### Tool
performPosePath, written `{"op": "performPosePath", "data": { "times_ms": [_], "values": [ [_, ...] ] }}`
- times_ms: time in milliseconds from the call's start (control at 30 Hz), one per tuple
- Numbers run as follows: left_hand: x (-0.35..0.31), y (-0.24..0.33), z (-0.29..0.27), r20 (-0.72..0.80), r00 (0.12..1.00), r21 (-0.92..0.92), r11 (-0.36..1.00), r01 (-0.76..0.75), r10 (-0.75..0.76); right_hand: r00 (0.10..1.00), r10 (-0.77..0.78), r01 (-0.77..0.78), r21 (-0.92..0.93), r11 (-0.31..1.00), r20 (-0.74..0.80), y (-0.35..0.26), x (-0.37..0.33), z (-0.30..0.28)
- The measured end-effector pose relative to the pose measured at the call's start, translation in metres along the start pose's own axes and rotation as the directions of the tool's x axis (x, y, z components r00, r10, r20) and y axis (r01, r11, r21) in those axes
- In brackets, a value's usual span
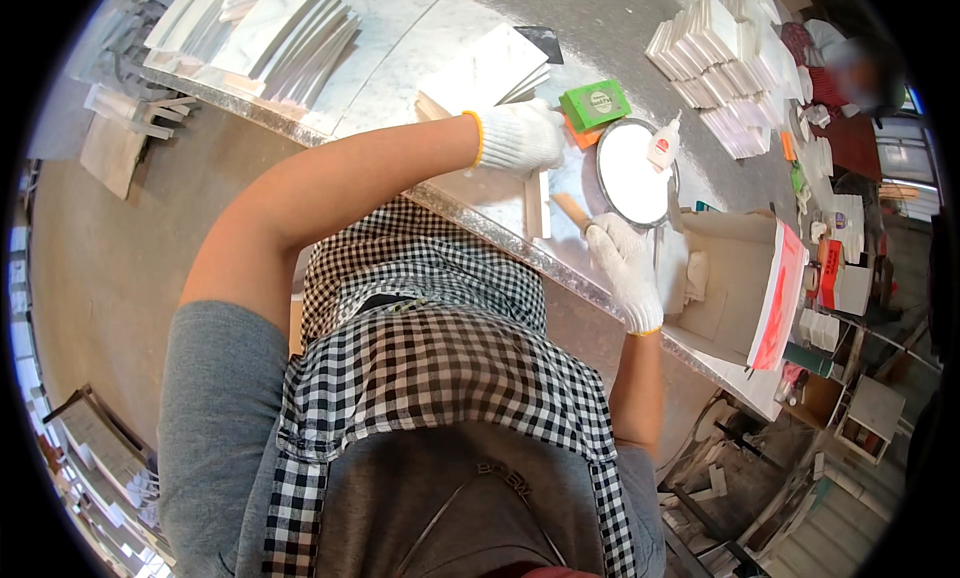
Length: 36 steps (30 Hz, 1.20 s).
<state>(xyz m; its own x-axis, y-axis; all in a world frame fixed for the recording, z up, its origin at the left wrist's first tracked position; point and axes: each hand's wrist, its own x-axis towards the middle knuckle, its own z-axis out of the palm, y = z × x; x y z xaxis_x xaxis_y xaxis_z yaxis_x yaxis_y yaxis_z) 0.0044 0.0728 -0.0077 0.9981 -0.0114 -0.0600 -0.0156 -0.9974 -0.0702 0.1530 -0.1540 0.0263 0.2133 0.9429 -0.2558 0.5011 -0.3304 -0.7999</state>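
Wooden stick [571, 210], in right hand [622, 260]

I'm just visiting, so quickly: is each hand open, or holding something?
Left hand: fingers partly hidden, so its grip cannot be told.
Right hand: closed on a flat, tan, wooden-looking strip.

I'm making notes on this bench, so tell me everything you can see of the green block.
The green block is bright, box-shaped, with a round printed mark on its upper face; its material is unclear. It appears to rest, slightly askew, on an orange block, between the left hand and the round tub. Whether the glove touches it is unclear.
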Motion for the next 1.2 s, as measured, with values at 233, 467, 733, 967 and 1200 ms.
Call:
{"op": "performPosePath", "data": {
  "times_ms": [233,467,733,967,1200],
  "values": [
    [0.002,-0.005,0.017,-0.107,0.993,-0.031,0.998,-0.05,0.046,0.985,0.049,-0.011,0.226,0.974,-0.164,0.017,0.006,0.024],
    [0.0,-0.005,0.02,-0.087,0.996,0.032,0.999,-0.031,0.034,0.924,0.034,-0.104,-0.163,0.981,-0.382,0.043,-0.008,0.043],
    [-0.014,-0.003,0.014,-0.263,0.964,0.054,0.999,-0.007,0.021,0.872,-0.155,-0.163,-0.573,0.803,-0.464,0.035,-0.011,0.045],
    [-0.044,0.026,-0.009,-0.771,0.629,-0.052,0.994,0.091,-0.098,0.842,-0.092,-0.086,-0.3,0.95,-0.532,0.02,-0.02,0.041],
    [-0.062,0.055,-0.03,-0.835,0.517,-0.124,0.98,0.156,-0.188,0.952,0.085,0.246,0.901,0.358,-0.293,0.001,-0.005,0.066]
  ]
}}
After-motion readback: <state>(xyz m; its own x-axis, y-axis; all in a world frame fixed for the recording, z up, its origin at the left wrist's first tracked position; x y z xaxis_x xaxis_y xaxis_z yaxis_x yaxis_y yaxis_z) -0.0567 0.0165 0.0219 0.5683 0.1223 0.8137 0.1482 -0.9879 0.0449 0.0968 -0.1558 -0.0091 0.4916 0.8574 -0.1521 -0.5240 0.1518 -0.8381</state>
